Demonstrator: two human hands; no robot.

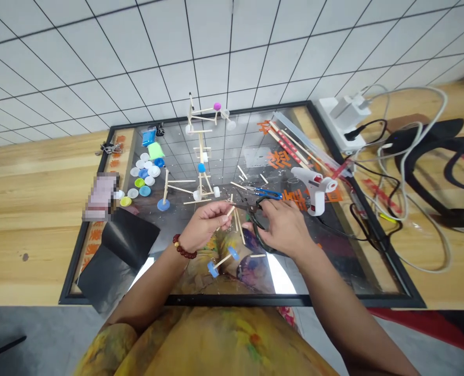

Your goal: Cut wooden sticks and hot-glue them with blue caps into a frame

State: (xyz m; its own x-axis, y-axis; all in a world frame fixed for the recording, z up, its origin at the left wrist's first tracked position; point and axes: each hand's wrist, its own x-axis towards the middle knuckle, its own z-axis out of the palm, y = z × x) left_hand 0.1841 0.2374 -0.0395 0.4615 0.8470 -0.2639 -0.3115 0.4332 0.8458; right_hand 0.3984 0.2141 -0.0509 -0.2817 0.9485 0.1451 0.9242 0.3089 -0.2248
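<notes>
My left hand (pixel 205 223) pinches a thin wooden stick (pixel 230 211) between thumb and fingers. Scissors (pixel 260 230) with dark handles sit in my right hand (pixel 288 227), their blades apart and beside the stick. Loose stick pieces (pixel 239 225) lie under and around the blades. Just below my hands rests a short stick with a blue cap wheel (pixel 213 269) at each end. Farther off stands a stick frame (pixel 201 143) with coloured caps attached. Left of it is a smaller stick piece (pixel 166 185) on a blue disc.
Several bottle caps (pixel 139 182) are grouped at the left, near a black sheet (pixel 132 237). A white glue gun (pixel 315 190) stands at the right, beside a blue-handled tool (pixel 269 194). Chopsticks (pixel 290 146), a power strip (pixel 339 125) and tangled cables (pixel 406 156) lie beyond.
</notes>
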